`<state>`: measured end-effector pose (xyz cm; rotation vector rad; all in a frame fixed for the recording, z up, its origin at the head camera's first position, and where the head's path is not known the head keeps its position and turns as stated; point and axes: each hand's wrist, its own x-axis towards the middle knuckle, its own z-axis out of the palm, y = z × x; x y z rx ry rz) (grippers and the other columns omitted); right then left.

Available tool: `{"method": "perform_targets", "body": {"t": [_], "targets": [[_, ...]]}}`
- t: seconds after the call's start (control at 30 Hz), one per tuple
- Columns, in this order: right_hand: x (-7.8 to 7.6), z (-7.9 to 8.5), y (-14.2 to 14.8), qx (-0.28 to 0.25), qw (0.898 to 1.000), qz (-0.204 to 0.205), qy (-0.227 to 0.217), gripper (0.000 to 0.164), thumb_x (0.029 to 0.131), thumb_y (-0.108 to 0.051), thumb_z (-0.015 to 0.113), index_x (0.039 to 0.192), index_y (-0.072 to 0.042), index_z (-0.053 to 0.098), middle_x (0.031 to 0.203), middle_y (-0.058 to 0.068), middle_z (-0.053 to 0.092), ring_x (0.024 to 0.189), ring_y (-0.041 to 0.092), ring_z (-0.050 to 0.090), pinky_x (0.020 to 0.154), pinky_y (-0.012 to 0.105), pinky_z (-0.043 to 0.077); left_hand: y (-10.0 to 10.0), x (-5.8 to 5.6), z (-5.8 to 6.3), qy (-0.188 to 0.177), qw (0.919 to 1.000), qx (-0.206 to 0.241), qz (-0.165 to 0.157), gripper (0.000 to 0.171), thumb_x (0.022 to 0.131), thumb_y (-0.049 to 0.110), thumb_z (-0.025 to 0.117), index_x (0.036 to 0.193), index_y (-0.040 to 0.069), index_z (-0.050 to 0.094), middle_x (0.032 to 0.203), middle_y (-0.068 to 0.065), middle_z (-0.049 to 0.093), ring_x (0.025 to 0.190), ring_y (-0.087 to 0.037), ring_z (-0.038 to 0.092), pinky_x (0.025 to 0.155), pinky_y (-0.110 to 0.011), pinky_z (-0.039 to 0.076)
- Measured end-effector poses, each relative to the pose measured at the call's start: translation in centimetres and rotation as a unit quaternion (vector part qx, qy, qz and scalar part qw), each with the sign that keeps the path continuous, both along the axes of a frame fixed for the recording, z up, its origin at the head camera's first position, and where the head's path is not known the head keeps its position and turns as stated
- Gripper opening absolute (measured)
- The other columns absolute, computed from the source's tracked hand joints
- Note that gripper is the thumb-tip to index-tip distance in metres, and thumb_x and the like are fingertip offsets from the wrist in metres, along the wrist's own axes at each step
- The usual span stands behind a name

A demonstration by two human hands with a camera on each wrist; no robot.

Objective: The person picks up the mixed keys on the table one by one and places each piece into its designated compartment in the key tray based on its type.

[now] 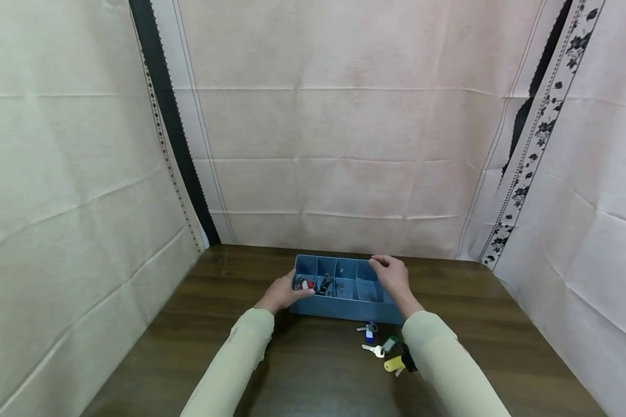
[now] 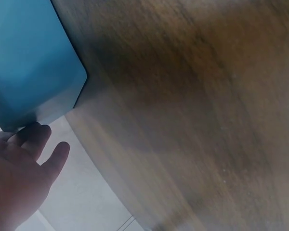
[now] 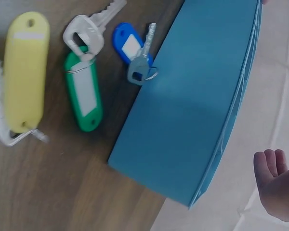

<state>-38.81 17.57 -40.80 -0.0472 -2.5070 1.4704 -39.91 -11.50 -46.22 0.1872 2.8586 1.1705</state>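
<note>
A blue divided box [image 1: 339,308] sits on the wooden table, its compartments facing up. My left hand [image 1: 284,293] grips its left end, thumb over the front rim and fingers along the end wall [image 2: 62,103]. Red-tagged keys [image 1: 308,284] lie in the leftmost compartment, with a black-tagged set [image 1: 325,284] one compartment over. My right hand [image 1: 392,275] is raised over the box's right end, fingertips near the back rim. In the right wrist view that hand's fingers [image 3: 269,163] stand loosely extended, with no object showing; its index finger and thumb are largely cut off.
In front of the box lie keys with a blue tag [image 3: 126,42], a green tag [image 3: 84,96] and a yellow tag [image 3: 28,72]. A black item [image 1: 408,359] is partly hidden by my right sleeve [image 1: 448,359]. Pale cloth [image 1: 323,127] hangs behind the table and along both sides.
</note>
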Motion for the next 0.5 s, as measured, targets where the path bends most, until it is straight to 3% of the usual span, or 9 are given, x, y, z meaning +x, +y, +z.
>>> {"method": "perform_targets", "body": {"t": [0.5], "targets": [[3.5,-1.7,2.2,-0.002,1.0,0.017,-0.005,0.037,0.102,-0.03,0.058,0.128,-0.004,0.065,0.124,0.017,0.063,0.108,0.031,0.058,0.092,0.045,0.051,-0.2,-0.1,-0.2,-0.009,0.9997,0.021,-0.002,0.102,0.084,0.057,0.072,0.158,0.006,0.021,0.157,-0.019,0.034,0.14,-0.039,0.036,0.11,-0.057,0.033]]}}
